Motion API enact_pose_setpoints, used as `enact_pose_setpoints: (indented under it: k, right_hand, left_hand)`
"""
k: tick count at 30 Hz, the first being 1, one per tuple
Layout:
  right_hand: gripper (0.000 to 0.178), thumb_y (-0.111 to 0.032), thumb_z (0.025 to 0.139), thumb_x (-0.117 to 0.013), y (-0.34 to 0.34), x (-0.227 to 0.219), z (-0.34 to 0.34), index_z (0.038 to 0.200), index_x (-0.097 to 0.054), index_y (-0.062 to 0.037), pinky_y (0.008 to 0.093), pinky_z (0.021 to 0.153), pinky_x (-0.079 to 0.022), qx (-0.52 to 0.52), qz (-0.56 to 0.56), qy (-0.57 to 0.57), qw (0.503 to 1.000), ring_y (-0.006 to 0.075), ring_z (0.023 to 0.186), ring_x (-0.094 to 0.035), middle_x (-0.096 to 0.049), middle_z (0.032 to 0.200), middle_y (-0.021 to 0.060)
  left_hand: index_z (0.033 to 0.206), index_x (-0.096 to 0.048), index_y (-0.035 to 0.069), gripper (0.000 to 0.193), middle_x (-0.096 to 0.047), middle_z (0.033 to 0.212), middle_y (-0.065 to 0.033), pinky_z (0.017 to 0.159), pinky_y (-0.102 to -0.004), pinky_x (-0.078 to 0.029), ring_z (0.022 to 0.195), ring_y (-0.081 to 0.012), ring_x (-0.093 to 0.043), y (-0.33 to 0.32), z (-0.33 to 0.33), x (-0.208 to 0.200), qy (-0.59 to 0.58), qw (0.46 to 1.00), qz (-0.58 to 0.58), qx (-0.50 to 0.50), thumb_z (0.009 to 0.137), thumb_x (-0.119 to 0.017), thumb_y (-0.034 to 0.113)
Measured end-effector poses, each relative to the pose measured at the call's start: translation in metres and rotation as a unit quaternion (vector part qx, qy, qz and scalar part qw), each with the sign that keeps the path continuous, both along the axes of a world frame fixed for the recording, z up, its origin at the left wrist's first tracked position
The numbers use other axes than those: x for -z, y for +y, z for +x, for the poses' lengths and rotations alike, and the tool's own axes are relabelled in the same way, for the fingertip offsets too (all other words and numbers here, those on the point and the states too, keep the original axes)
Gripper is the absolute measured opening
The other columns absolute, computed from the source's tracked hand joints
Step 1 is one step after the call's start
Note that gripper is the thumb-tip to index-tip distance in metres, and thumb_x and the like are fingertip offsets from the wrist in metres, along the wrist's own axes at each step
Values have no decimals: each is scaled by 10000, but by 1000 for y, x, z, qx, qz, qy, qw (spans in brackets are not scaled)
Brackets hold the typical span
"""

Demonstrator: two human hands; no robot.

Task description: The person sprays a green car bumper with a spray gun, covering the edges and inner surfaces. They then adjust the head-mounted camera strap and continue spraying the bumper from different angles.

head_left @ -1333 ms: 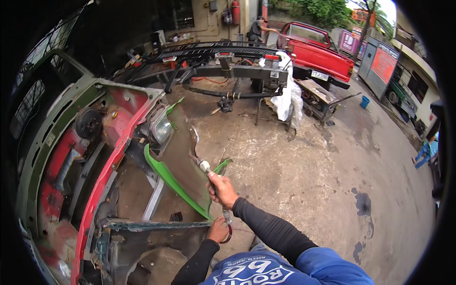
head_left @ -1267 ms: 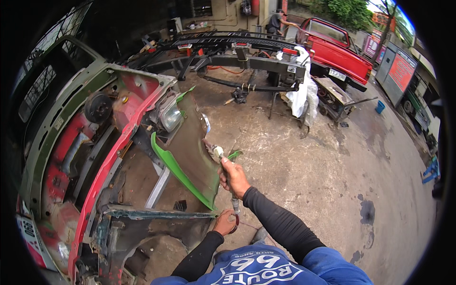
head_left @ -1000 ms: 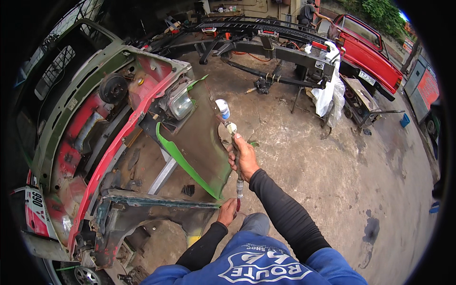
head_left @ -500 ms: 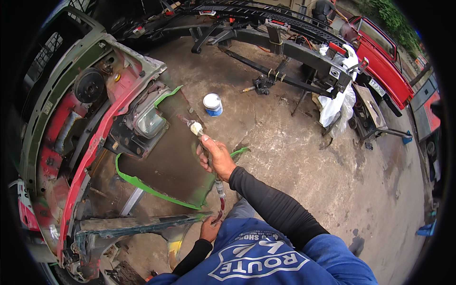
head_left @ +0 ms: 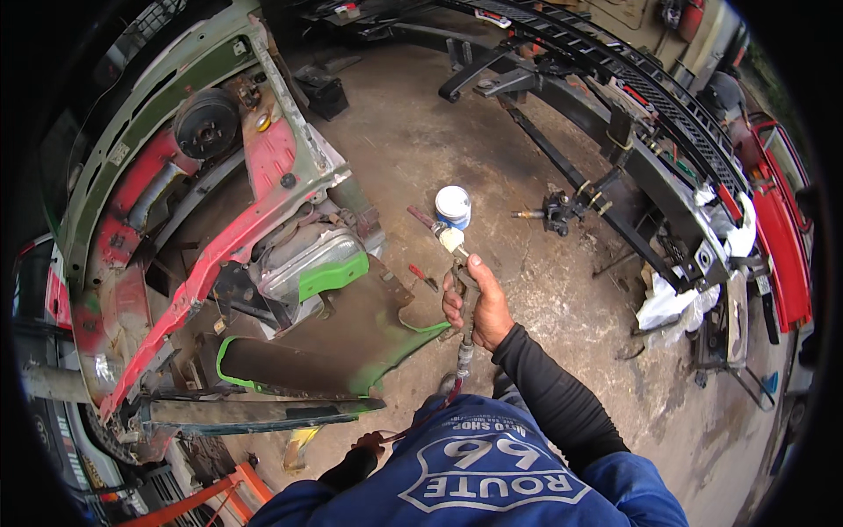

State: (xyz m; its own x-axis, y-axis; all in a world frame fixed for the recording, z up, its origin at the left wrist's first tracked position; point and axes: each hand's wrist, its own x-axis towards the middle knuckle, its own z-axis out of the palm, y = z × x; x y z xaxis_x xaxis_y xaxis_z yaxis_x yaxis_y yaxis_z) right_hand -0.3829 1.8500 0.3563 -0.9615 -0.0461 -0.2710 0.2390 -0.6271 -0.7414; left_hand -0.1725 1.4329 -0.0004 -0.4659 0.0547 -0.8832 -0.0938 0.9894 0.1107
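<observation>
In front of my body my right hand point(head_left: 483, 307) is wrapped round a slim metal air gun point(head_left: 464, 329), its thumb along the top. A cream-white piece point(head_left: 451, 239) and a dull red tip lie at the gun's far end. From its near end a red hose point(head_left: 450, 397) runs toward my left hand point(head_left: 369, 443), whose closed fingers lie around the hose in shadow by my left side. Left of the gun lies a brown fender panel point(head_left: 303, 351) with bright green edges. Just past the tip stands a white and blue can point(head_left: 453, 206).
A stripped red and green vehicle body point(head_left: 211, 272) with a headlight point(head_left: 312, 263) fills the left. A red-handled tool point(head_left: 421, 276) lies on the concrete floor. On the right stand a black chassis frame point(head_left: 588, 114), white plastic sheeting point(head_left: 672, 303) and a red vehicle point(head_left: 784, 228).
The view has turned, so the surroundings sit differently. The air gun has moved off the fender's right edge, over the floor near the can. My left hand is farther from the gun.
</observation>
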Motion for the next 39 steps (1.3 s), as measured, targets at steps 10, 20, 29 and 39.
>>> enact_pose_setpoints:
  k: [10,20,29,39]
  right_hand:
    - [570,-593,962,-461,108,-14,-162,908,-540,-31,273,416,-350,-207,9,10,978,136,479,-453,-415,595,13]
    - [554,-581,971,-463,112,-33,-296,879,-538,-40,244,369,-326,-323,-49,39,944,108,465,-457,-439,600,1]
    - [549,-584,970,-455,83,-43,-450,918,-538,-44,242,361,-330,-281,-78,74,954,110,425,-446,-422,563,1]
    - [495,-549,941,-528,16,-89,-613,946,-491,-56,249,340,-307,-203,-33,62,977,102,417,-426,-425,573,-3]
  left_hand:
    - [1133,-625,168,352,-683,1064,-146,867,-491,-512,1028,-345,-652,163,11,33,47,977,-7,-209,807,-680,290]
    - [1109,-632,163,359,-685,1050,-152,852,-491,-514,1018,-350,-652,337,-58,-41,129,927,36,-351,799,-696,333]
    - [1088,-638,159,371,-686,1038,-158,839,-490,-516,1009,-355,-651,356,-118,-38,113,910,-5,-400,793,-711,372]
    - [1064,-644,154,391,-687,1024,-165,825,-489,-518,999,-359,-651,325,-200,-34,175,867,-22,-466,785,-727,415]
